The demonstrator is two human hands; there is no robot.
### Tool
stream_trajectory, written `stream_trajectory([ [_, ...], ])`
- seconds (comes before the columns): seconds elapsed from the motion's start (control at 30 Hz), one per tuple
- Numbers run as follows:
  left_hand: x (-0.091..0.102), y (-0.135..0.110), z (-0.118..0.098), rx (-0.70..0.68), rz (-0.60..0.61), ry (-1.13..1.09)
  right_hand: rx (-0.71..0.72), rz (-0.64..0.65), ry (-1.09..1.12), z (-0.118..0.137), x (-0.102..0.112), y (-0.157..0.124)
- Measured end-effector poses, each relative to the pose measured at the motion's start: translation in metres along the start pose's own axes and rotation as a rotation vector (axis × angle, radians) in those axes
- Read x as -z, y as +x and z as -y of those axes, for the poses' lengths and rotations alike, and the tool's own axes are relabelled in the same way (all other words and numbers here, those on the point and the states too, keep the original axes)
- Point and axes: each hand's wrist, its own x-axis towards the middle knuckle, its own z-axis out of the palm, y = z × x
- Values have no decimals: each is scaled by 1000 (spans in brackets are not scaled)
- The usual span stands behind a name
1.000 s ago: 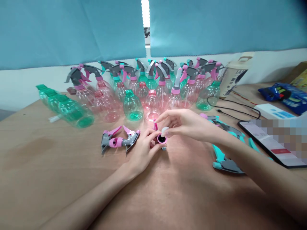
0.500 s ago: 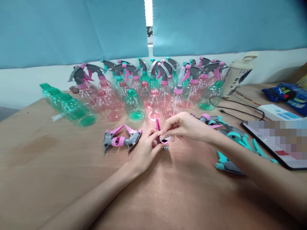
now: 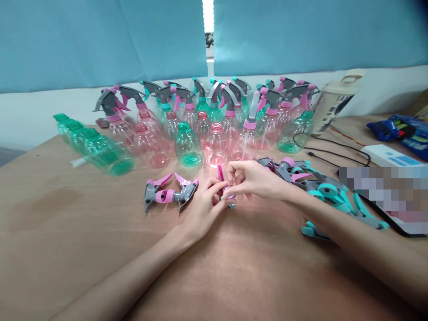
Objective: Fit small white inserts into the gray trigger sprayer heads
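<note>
My left hand [image 3: 203, 209] grips a pink and grey spray-trigger head [image 3: 223, 187] with its round pink collar facing up. My right hand [image 3: 256, 179] has its fingertips pinched on a small white disc [image 3: 228, 191] pressed into that collar. Two more pink and grey trigger heads [image 3: 169, 194] lie on the table just left of my left hand. Behind my hands stands an open pink bottle [image 3: 216, 148] beside an open green bottle [image 3: 188, 147].
Several pink and green spray bottles [image 3: 230, 111] crowd the back of the wooden table [image 3: 67, 223]. Green bottles [image 3: 96, 149] lie on their sides at left. A heap of teal and grey trigger heads [image 3: 329, 196] sits at right, with a phone [image 3: 391, 196], cables and a white jug [image 3: 334, 104].
My right hand has lowered the white disc from above the pink collar down into it. The view has shifted slightly; my left hand keeps its grip.
</note>
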Motion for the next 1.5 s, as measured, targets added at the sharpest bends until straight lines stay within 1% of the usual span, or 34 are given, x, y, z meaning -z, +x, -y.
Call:
stream_trajectory([
  [0.13,-1,-1,2,4,-6,23,-24,40,0,3,5,0],
  [0.27,1,-1,0,1,0,20,-9,3,-33,13,16,-4],
  [0.33,1,-1,0,3,3,15,25,-7,-96,19,23,-7],
  [0.43,0,-1,0,14,13,-9,62,35,-264,29,27,-12],
  [0.57,0,0,-2,38,1,-18,100,97,-467,34,22,-16],
  [0.73,1,0,-4,54,9,-11,154,77,-625,31,13,-16],
  [1.07,0,0,-4,24,2,-1,157,92,-634,35,10,-17],
  [1.3,-1,-2,-1,20,-10,3,124,92,-544,30,14,-15],
  [1.5,-1,-1,1,21,0,-4,138,38,-649,29,11,-14],
])
